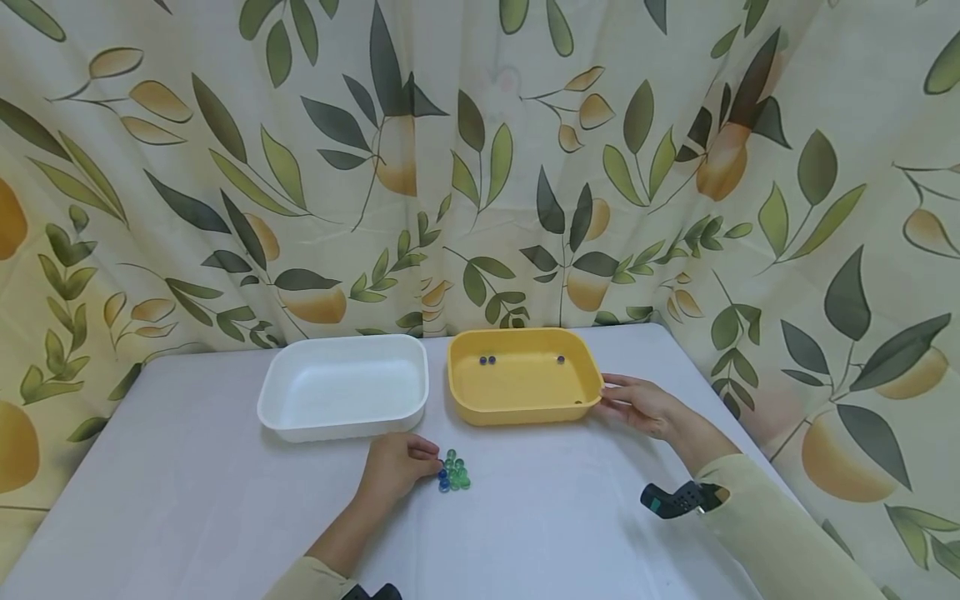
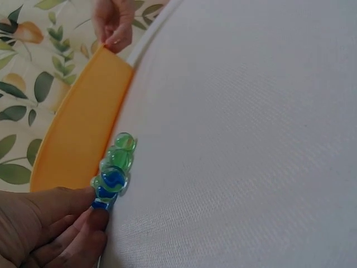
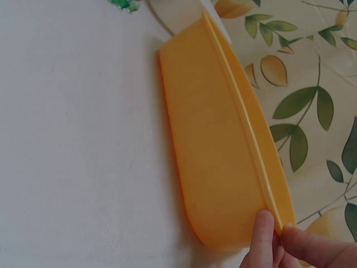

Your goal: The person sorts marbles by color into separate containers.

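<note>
Marbles (image 1: 457,473) lie against the left hand (image 1: 397,468), its grip unclear, while the right hand (image 1: 641,407) pinches the yellow tray (image 1: 525,392).

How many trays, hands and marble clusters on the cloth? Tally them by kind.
Trays: 2, white tray and yellow tray
Hands: 2, left hand and right hand
Marble clusters: 1, the green-and-blue cluster
Total: 5

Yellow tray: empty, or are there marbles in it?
Not empty. The head view shows dark marbles inside the yellow tray, two together and one apart. One further speck is too small to identify.
</note>
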Demonstrator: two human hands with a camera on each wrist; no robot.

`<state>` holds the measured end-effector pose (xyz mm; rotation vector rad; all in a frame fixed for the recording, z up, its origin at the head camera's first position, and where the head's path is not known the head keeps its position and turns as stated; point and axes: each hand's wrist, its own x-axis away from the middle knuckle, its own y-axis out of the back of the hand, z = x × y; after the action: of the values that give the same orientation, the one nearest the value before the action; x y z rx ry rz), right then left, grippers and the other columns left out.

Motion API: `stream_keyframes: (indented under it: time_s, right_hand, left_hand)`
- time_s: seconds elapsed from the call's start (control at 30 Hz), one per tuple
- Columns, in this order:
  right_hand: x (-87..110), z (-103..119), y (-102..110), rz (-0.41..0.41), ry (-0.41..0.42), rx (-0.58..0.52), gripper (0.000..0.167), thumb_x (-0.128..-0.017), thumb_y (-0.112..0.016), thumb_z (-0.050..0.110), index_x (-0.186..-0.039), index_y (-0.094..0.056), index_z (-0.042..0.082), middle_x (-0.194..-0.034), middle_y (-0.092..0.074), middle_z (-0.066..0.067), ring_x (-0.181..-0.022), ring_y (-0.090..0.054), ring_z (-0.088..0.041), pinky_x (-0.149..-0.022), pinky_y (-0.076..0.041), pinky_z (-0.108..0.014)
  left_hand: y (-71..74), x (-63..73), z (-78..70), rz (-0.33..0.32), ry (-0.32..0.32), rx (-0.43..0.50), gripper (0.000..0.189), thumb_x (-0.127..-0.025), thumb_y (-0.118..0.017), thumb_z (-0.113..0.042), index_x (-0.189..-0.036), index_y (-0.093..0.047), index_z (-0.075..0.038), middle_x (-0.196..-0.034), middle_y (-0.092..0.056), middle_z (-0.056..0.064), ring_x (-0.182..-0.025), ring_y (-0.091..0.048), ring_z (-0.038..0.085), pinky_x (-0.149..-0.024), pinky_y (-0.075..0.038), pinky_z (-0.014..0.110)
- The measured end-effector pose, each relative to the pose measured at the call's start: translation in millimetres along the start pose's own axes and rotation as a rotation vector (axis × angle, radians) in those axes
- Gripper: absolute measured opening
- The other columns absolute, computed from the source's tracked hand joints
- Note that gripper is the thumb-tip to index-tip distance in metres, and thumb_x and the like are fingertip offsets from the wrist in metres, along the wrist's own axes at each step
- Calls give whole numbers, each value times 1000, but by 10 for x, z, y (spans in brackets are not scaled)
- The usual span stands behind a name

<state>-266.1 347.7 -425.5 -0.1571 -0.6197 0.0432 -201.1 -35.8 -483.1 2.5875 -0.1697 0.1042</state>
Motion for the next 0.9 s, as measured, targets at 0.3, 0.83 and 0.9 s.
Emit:
stream_keyframes:
  time_s: [0.3,0.83,0.9]
  right_hand:
    - [7,2,12,7,0,-10,74,-98,-56,2,-158,-13,8,-143,-38,-15,-97,-67,-17,-95,-53,-26]
    - [13,-4,-12,-5,10,-2,73,-99,-55,1,-158,-13,8,-149,-33,-17,-95,-68,-16,-97,-52,-27]
    - [12,-2,-8,-4,9,-4,73,-99,-55,2,-158,-13,8,-145,-37,-16,-95,-68,-16,-97,-52,-27]
  left_hand:
    - [-31,-13,-21,-10,-13,-55,15,-74,-83,-8,-87,-74,-6,-74,-72,1,-68,-68,10,-61,-57,23]
    - [-21,-25,9,-30,27,-27,13,-75,-83,-11,-86,-75,-9,-77,-71,0,-71,-66,11,-63,-57,25]
    - [-12,-38,24,-23,52,-1,14,-76,-82,-13,-87,-75,-8,-77,-71,0,-70,-66,11,-64,-57,26]
